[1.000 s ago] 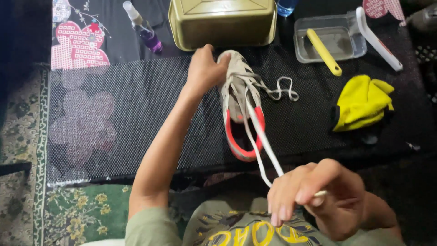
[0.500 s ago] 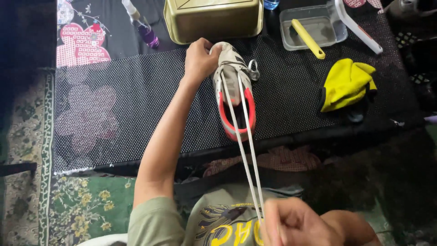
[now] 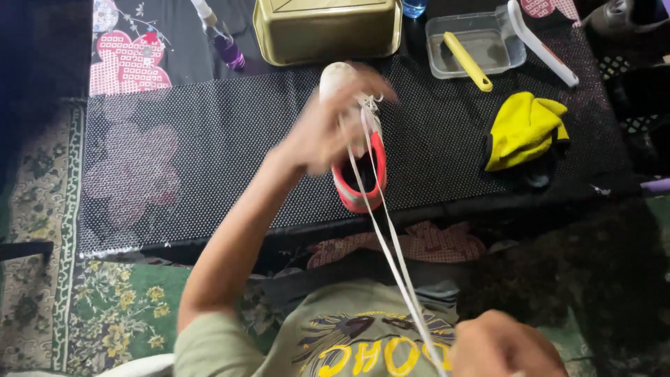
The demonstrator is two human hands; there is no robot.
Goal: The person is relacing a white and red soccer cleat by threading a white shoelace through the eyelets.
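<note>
A white and red shoe (image 3: pixel 359 164) sits in the middle of the frame on a black dotted mat (image 3: pixel 209 160). The left hand (image 3: pixel 328 129), blurry, rests on it, maybe holding it down; I cannot tell its grip. The right hand (image 3: pixel 506 345), bottom right, is closed on two white laces (image 3: pixel 391 244), pulling them tight. A yellow cloth (image 3: pixel 520 129) lies nearby.

I see my left hand (image 3: pixel 328 129) resting on the white and red shoe (image 3: pixel 359 174) on the tabletop (image 3: pixel 209 160), while my right hand (image 3: pixel 506 345) holds both white laces (image 3: pixel 391 244) tight.
</note>
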